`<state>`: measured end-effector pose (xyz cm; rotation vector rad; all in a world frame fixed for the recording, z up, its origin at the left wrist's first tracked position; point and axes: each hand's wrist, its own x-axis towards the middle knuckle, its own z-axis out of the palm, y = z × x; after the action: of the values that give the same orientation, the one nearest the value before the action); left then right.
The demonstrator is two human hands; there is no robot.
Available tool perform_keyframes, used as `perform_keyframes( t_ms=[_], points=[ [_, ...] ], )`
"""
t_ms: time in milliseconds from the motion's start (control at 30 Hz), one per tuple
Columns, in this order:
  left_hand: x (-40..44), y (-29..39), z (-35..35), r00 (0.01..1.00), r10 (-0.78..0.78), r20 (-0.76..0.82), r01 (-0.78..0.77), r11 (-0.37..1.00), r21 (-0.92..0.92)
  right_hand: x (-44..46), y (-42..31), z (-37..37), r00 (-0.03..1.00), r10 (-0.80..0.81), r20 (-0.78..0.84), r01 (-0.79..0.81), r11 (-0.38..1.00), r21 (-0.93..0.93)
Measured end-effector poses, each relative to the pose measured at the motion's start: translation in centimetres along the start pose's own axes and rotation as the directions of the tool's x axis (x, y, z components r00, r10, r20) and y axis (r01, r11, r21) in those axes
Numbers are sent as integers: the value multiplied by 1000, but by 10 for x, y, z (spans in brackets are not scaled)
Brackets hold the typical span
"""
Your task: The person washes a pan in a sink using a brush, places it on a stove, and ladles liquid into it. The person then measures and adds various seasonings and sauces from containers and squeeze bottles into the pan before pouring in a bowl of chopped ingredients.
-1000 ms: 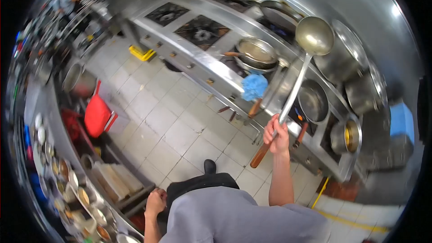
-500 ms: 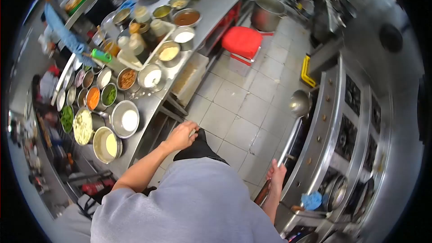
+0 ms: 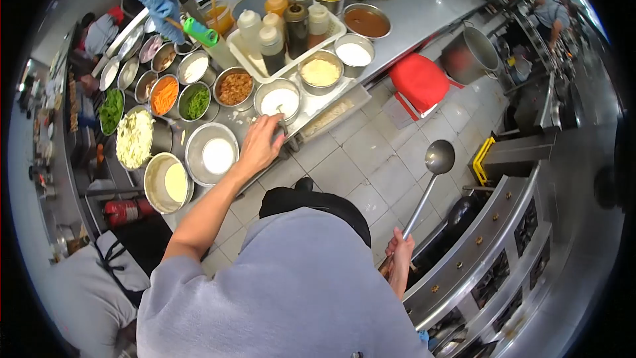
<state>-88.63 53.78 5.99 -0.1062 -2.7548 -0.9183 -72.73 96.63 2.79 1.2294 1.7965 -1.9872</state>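
My left hand [image 3: 260,146] reaches to the counter's front edge, its fingertips at the near rim of a metal bowl of white powder [image 3: 279,101]. Its fingers are partly spread, and nothing shows between them. Low on the right, my right hand [image 3: 399,252] is wrapped round the handle of a long metal ladle [image 3: 439,157], whose bowl hangs over the tiled floor. Near my left hand stand a bowl of brown minced food [image 3: 235,88], a bowl of pale yellow bits [image 3: 320,71] and a wide bowl with white contents [image 3: 217,155].
A white tray [image 3: 249,64] holds several squeeze bottles. Beyond the counter's edge is a red-covered bin [image 3: 419,82], then a large pot [image 3: 472,53]. The stove [image 3: 478,240] runs along the right. A person in grey [image 3: 83,295] stands at lower left; others work farther back.
The view has swung from the stove to the ingredient counter. My left hand has moved forward to the bowls and its fingers have opened. The ladle, still in my right hand, is lowered.
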Motion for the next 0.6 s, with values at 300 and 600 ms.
perform_keyframes(
  t_ms=[300,600],
  points=[
    [30,14,-9,914,-254,-317,144,933,-330,52,-107,31,967,-149,206,167,983,-73],
    [36,26,15,916,-269,-297,219,957,-190,104,-177,38,903,-162,399,237,961,-146]
  ],
)
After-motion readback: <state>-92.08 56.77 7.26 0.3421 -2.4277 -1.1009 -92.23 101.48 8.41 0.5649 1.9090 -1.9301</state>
